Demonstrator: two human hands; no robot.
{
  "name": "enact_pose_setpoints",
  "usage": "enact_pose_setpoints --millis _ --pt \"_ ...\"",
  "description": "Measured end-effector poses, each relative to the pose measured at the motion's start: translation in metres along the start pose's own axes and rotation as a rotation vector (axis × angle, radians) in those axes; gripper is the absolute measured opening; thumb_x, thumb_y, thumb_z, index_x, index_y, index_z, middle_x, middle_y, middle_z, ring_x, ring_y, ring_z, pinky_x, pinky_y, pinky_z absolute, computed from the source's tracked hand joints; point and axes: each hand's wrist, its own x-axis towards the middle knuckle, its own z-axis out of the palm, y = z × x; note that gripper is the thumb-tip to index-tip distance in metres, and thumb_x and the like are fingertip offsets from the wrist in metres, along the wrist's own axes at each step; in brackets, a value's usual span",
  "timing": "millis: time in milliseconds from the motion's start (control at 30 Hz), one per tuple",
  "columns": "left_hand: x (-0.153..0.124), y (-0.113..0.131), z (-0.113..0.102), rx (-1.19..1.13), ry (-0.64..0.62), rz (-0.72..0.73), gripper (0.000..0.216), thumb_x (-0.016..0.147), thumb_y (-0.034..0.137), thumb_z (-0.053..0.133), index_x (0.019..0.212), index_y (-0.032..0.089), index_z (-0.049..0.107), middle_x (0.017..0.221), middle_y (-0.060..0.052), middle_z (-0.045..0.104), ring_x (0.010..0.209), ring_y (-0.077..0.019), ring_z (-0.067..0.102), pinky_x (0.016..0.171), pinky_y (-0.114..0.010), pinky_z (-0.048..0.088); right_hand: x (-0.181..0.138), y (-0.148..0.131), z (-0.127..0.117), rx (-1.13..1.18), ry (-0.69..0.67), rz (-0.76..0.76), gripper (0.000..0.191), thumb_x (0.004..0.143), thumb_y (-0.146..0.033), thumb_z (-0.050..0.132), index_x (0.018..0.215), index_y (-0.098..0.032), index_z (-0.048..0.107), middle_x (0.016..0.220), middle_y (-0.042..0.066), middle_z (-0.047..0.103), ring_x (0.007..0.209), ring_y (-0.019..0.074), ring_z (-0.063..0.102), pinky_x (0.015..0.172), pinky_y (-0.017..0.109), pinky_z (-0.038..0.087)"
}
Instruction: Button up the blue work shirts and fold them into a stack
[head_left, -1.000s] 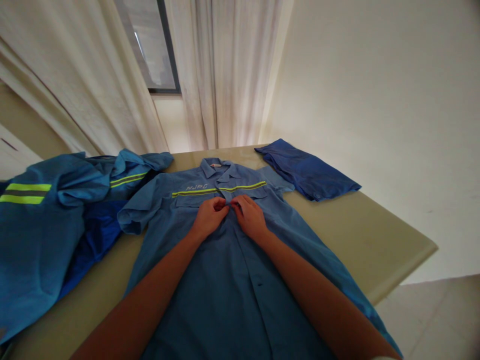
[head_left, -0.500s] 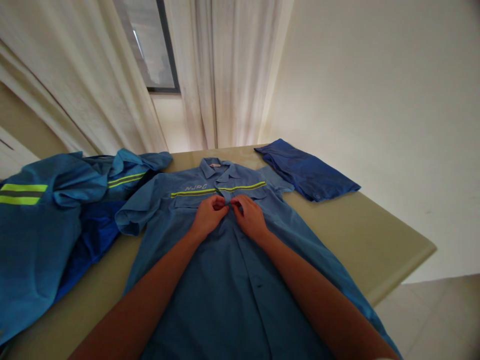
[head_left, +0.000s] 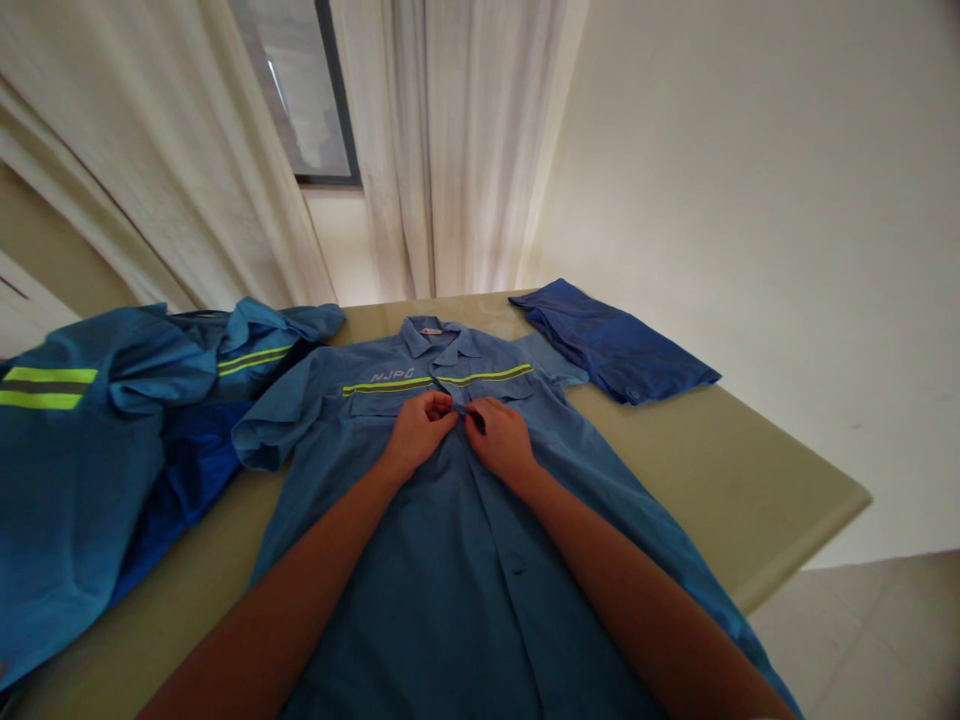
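Note:
A blue short-sleeved work shirt (head_left: pixel 450 540) lies face up, its collar at the far end and a yellow-and-dark stripe across the chest. At the front placket, just under that stripe, my left hand (head_left: pixel 421 432) pinches the cloth between thumb and fingers. Close beside it, my right hand (head_left: pixel 499 437) grips the placket edge in the same way. The fingertips of both hands nearly meet. Whatever button lies between them is too small and covered to make out. Lower on the front, a buttonhole shows as a small dark slit.
More blue work clothes with yellow stripes (head_left: pixel 67 480) are heaped on the left of the table (head_left: pixel 750 480). A folded dark blue garment (head_left: pixel 615 340) lies at the back right. Curtains (head_left: pixel 480 150) hang behind, and a wall (head_left: pixel 750 200) stands along the right.
My fingertips have shifted very slightly at the placket, and the cloth between them sits a little lower. Everything else stays where it was.

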Motion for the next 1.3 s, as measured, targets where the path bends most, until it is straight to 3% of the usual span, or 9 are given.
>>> enact_pose_setpoints --millis 233,467,700,933,1033,1133,1300 --pt "0.003 -0.006 -0.001 0.014 -0.079 0.059 0.028 0.077 0.044 0.073 0.086 0.018 0.072 0.083 -0.005 0.076 0.077 -0.0219 0.070 0.074 -0.034 0.054 0.008 0.018 0.004 0.219 0.001 0.034 0.018 0.088 -0.009 0.064 0.099 -0.021 0.075 0.099 0.005 0.077 0.091 0.0204 0.070 0.087 0.032 0.052" --pt "0.004 -0.005 0.004 0.068 0.001 0.079 0.021 0.080 0.036 0.069 0.090 0.018 0.072 0.084 -0.005 0.076 0.075 -0.0204 0.069 0.073 -0.033 0.054 0.009 0.020 0.003 0.266 -0.066 -0.013 0.016 0.086 -0.010 0.066 0.096 -0.021 0.073 0.093 0.004 0.075 0.084 0.0197 0.068 0.081 0.032 0.051" --pt "0.004 -0.003 0.003 0.065 -0.026 0.100 0.021 0.080 0.036 0.068 0.092 0.019 0.071 0.085 -0.004 0.075 0.076 -0.0201 0.068 0.075 -0.034 0.053 0.012 0.026 0.000 0.413 -0.114 -0.064 0.008 0.086 -0.013 0.068 0.091 -0.020 0.069 0.087 0.001 0.071 0.079 0.0170 0.063 0.074 0.028 0.047" --pt "0.002 -0.007 0.000 -0.042 -0.096 0.085 0.025 0.081 0.040 0.069 0.095 0.020 0.064 0.080 -0.001 0.069 0.067 -0.0165 0.063 0.061 -0.029 0.050 0.012 0.029 -0.002 0.565 -0.183 -0.040 0.004 0.089 -0.024 0.066 0.090 -0.021 0.066 0.082 -0.001 0.066 0.074 0.0151 0.058 0.068 0.027 0.044" --pt "0.000 -0.006 0.000 -0.020 -0.030 0.135 0.023 0.082 0.036 0.069 0.097 0.021 0.060 0.088 0.000 0.069 0.073 -0.0157 0.065 0.064 -0.027 0.051 0.011 0.027 0.000 0.559 -0.153 -0.028 0.005 0.089 -0.024 0.065 0.092 -0.021 0.064 0.083 -0.001 0.065 0.075 0.0155 0.058 0.069 0.027 0.044" --pt "-0.001 -0.004 0.000 0.029 -0.078 0.185 0.013 0.087 0.032 0.064 0.094 0.021 0.064 0.089 -0.001 0.071 0.077 -0.0164 0.066 0.068 -0.028 0.052 0.010 0.025 0.002 0.546 -0.089 0.015 0.007 0.088 -0.024 0.065 0.094 -0.021 0.064 0.084 0.000 0.066 0.076 0.0161 0.060 0.071 0.028 0.046" --pt "0.000 -0.005 -0.002 0.134 -0.089 0.287 0.017 0.090 0.031 0.062 0.098 0.023 0.075 0.097 -0.004 0.074 0.088 -0.0198 0.068 0.081 -0.033 0.053 0.009 0.024 0.003 0.539 -0.037 0.037 0.004 0.086 -0.024 0.066 0.090 -0.021 0.066 0.084 0.000 0.069 0.076 0.0163 0.062 0.074 0.029 0.049"
